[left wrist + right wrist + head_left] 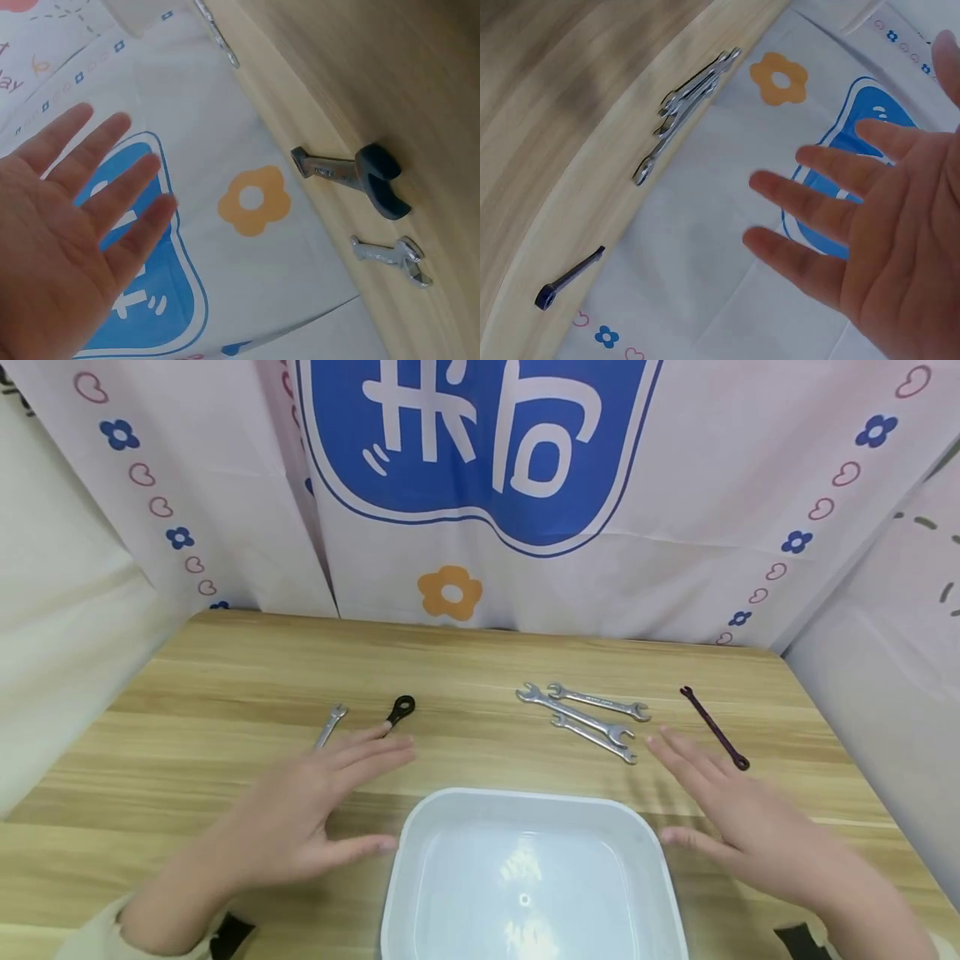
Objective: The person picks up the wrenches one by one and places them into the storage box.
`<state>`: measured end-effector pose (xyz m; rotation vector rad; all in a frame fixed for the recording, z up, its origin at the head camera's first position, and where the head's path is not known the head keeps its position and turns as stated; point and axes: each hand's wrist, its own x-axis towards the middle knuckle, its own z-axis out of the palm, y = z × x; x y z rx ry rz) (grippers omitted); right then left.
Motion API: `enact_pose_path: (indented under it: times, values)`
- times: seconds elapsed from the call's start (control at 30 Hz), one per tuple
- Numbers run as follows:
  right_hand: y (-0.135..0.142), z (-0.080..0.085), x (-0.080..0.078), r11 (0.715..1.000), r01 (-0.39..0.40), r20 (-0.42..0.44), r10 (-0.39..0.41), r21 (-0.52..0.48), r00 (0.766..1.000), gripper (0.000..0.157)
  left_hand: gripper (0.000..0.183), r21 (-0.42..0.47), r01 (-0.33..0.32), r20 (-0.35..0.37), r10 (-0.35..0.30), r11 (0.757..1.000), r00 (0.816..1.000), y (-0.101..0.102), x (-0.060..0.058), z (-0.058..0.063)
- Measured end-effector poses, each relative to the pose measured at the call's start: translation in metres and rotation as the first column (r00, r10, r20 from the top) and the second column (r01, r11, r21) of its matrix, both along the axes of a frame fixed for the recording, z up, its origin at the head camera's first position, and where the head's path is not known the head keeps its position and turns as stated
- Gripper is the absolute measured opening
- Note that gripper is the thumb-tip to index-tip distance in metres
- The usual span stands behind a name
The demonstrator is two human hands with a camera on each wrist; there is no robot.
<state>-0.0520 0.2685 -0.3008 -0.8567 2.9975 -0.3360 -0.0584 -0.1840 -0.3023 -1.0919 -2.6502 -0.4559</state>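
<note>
My left hand [311,810] hovers over the table left of a white plastic tub [652,827], fingers straight and spread, holding nothing. Beyond its fingers lie a small silver wrench [330,727] and a black wrench [402,706], partly hidden by the hand in the head view. On the tub's other side my right hand [757,827] is likewise outstretched and holds nothing. Three silver open-end wrenches [577,717] lie bunched beyond the tub, near its fingertips. Farther right rests a dark purple wrench [716,727]. The left wrist view shows the black wrench's open jaw end [379,180].
The wooden table [247,668] runs back to a white printed cloth [375,577] with a blue emblem and an orange flower. Pale cloth sides rise at left and right. The tub stands at the near middle, its front cut off by the head view.
</note>
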Motion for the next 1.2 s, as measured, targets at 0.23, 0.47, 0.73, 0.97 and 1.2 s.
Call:
enact_pose_path:
  times: [0.23,0.47,0.73,0.97,1.2]
  values:
    - [-0.003,-0.002,0.018,0.992,-0.056,0.170,0.074,-0.110,0.983,0.084,0.078,-0.009,-0.043,0.260,0.044,0.999,0.965,0.001,0.014,-0.006]
    - [-0.005,-0.010,0.017,0.988,-0.141,0.292,0.153,-0.064,0.944,0.081,0.088,-0.091,-0.003,0.425,0.041,0.996,0.904,0.006,0.012,-0.013]
    - [-0.004,-0.019,0.009,0.968,-0.234,0.261,0.250,-0.090,0.932,0.080,0.092,-0.069,0.018,0.483,0.018,0.997,0.876,0.004,0.010,-0.016]
    - [-0.002,-0.020,0.003,0.959,-0.231,0.348,0.274,-0.161,0.897,0.078,0.097,-0.055,0.025,0.516,0.007,0.998,0.857,0.004,0.006,-0.019]
    - [-0.002,-0.021,-0.004,0.940,-0.255,0.355,0.324,-0.228,0.877,0.066,0.097,-0.050,0.029,0.563,0.004,0.998,0.827,0.004,0.002,-0.020]
